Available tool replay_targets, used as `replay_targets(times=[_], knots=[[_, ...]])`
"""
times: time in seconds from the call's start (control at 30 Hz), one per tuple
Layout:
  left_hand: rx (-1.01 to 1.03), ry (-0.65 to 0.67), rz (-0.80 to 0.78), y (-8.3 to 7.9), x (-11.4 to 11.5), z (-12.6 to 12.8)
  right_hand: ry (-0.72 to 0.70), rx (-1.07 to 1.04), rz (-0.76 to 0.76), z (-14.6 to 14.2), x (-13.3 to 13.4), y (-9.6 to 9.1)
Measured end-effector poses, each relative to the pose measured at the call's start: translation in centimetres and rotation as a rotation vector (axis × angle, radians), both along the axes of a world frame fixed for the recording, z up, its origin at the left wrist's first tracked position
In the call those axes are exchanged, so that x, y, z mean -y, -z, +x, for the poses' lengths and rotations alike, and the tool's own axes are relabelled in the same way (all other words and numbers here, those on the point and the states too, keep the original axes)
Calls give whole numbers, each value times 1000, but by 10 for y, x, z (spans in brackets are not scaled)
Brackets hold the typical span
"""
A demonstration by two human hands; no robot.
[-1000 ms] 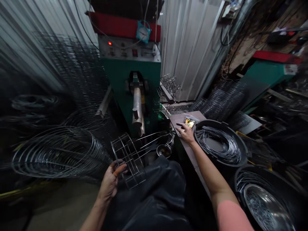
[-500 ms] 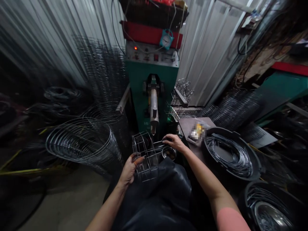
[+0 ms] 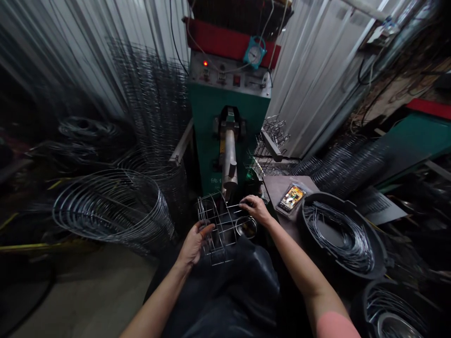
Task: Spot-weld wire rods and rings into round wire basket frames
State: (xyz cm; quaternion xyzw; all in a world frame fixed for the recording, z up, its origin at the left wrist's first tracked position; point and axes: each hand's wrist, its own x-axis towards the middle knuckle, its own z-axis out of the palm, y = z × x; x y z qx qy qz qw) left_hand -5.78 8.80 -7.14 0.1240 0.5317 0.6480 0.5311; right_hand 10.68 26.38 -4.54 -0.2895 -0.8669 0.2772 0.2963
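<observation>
My left hand (image 3: 194,241) is closed on the left side of a small wire frame (image 3: 219,238), a cage of thin bright metal wires above my lap. Thumb and fingers of my right hand (image 3: 256,210) pinch the end of a thin metal wire (image 3: 234,206) at the frame's far right. Whether that wire is joined to the frame, I cannot tell. The metal arm (image 3: 229,155) of a green machine (image 3: 204,112) points down at the frame's far edge, its tip close to the wires. Under my right hand sits a round metal bowl (image 3: 251,232), partly hidden.
Tall stacks of wire rings (image 3: 112,202) stand at left. At right, a small table (image 3: 271,183) holds a lit phone (image 3: 291,197) and a black basin (image 3: 378,251) of wires. Wire frames (image 3: 275,136) are piled beside the machine. A dial clock (image 3: 254,55) hangs above.
The wire frame has come up to the machine's tip, and the wire in my right hand now lies across its far right side. The camera view has shifted slightly.
</observation>
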Motion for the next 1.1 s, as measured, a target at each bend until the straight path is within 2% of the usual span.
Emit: replay_targets(times=[0.57, 0.83, 0.97, 1.1], knots=[[45, -32, -44, 5, -22, -6, -22, 26, 54, -12, -25, 6], [67, -18, -65, 5, -23, -9, 7, 47, 55, -11, -22, 7], [24, -19, -70, 5, -23, -9, 8, 4, 111, -3, -17, 9], [-9, -10, -70, 8, -22, -10, 59, 127, 177, 6, -15, 15]])
